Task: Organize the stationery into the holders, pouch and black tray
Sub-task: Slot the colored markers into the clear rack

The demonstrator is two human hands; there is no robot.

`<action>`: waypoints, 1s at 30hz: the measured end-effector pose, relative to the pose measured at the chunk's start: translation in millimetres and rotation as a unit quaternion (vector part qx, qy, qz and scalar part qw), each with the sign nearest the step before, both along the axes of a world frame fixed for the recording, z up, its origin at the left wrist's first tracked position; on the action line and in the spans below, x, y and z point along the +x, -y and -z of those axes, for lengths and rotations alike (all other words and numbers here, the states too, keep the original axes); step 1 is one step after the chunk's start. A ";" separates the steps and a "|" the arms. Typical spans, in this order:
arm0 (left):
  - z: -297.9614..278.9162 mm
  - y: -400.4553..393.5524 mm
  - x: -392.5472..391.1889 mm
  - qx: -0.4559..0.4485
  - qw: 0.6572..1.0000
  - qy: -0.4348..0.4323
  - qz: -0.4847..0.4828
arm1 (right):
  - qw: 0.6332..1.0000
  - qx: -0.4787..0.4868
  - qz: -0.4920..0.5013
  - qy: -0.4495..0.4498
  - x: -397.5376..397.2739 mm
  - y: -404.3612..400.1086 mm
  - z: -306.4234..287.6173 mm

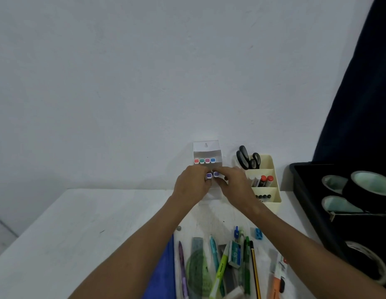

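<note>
A clear marker holder (206, 150) stands against the wall with a back row of red, green, pink and blue capped markers (204, 160). My left hand (191, 184) and my right hand (233, 182) meet at its front, each pinching a purple-capped marker (212, 175) at the holder's front row. The holder's lower part is hidden behind my hands. A cream desk holder (272, 180) to the right carries black scissors (248, 158), markers and small black caps. A black tray (306, 203) at the far right holds tape rolls (364, 190).
Near the front of the white table lies a clear pouch (218, 264) with pens, a green protractor, a ruler, a highlighter, a pencil and a staples box. A blue folder (162, 275) lies at its left. A blue sharpener (259, 234) and an orange item (276, 283) sit to the right.
</note>
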State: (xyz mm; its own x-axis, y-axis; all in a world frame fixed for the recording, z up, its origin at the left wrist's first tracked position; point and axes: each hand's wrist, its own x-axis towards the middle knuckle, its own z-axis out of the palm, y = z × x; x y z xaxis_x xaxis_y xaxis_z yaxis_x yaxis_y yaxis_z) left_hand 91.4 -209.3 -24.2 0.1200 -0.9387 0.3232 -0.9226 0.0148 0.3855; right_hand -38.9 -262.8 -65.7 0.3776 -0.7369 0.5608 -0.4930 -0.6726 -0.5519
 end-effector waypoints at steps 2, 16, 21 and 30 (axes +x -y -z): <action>1.7 2.7 1.3 0.001 1.000 0.007 -0.011 | 1.000 0.017 0.005 -0.013 2.2 6.0 4.4; 12.9 26.8 4.2 0.067 0.996 0.012 -0.059 | 0.990 0.013 0.056 -0.132 15.5 20.9 17.1; 22.0 31.6 3.0 0.053 0.996 0.029 -0.069 | 0.986 -0.011 0.062 -0.153 20.8 22.6 20.5; 28.0 33.0 -2.4 0.040 0.995 0.050 -0.082 | 0.981 -0.049 0.056 -0.180 19.3 22.0 24.5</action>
